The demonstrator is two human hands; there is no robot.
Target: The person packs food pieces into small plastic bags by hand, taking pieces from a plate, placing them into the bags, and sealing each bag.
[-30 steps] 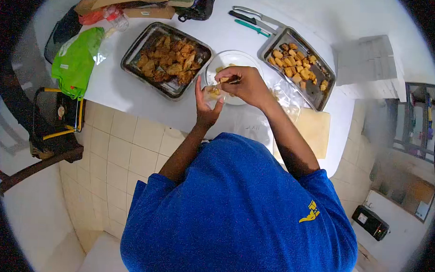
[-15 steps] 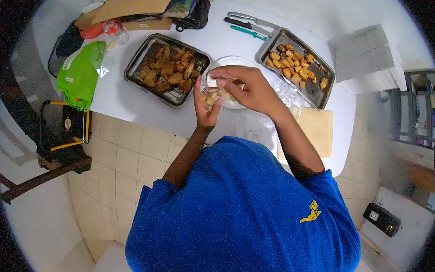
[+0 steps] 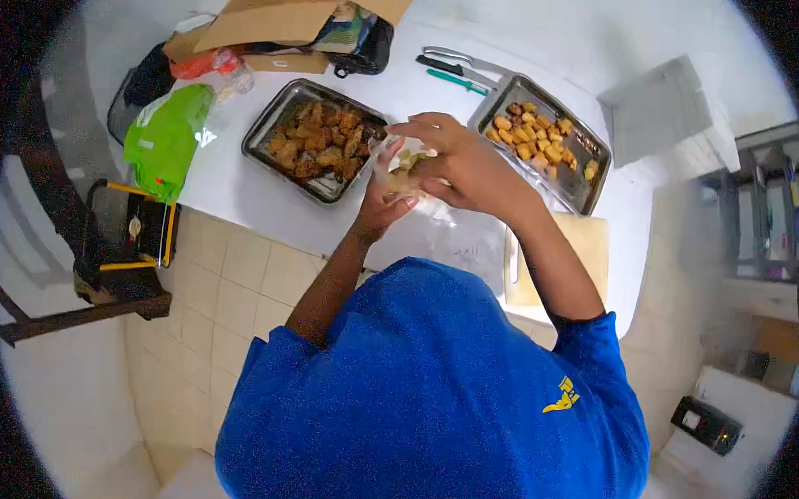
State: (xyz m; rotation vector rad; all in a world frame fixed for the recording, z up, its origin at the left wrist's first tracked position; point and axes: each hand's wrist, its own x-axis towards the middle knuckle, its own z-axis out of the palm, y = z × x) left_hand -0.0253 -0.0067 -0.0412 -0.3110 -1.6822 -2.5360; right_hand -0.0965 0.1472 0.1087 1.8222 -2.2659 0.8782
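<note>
A clear plastic bag [image 3: 401, 166] with pale yellowish food pieces in it is held up over the table between my hands. My left hand [image 3: 382, 205] is wrapped round its left side and underside. Curled over the bag's right side and upper edge is my right hand [image 3: 473, 168], its fingers and thumb on the plastic. The white plate seen earlier behind the hands is now mostly hidden. Left of my hands, a metal tray [image 3: 255, 143] holds browned fried pieces [image 3: 320, 141]. Another metal tray [image 3: 586, 201], at the right, holds golden cubes [image 3: 531, 135].
Knives [image 3: 459, 65] lie at the back beside the right tray. A cutting board [image 3: 575, 256] and clear plastic bags [image 3: 461, 238] are near the front edge. A cardboard box [image 3: 276, 16], a green bag [image 3: 167, 140] and a stack of white boxes [image 3: 655, 113] stand around the table.
My right hand has lowered over the bag and its fingers now reach round it. The bag looks more spread. The whole view has shifted slightly.
</note>
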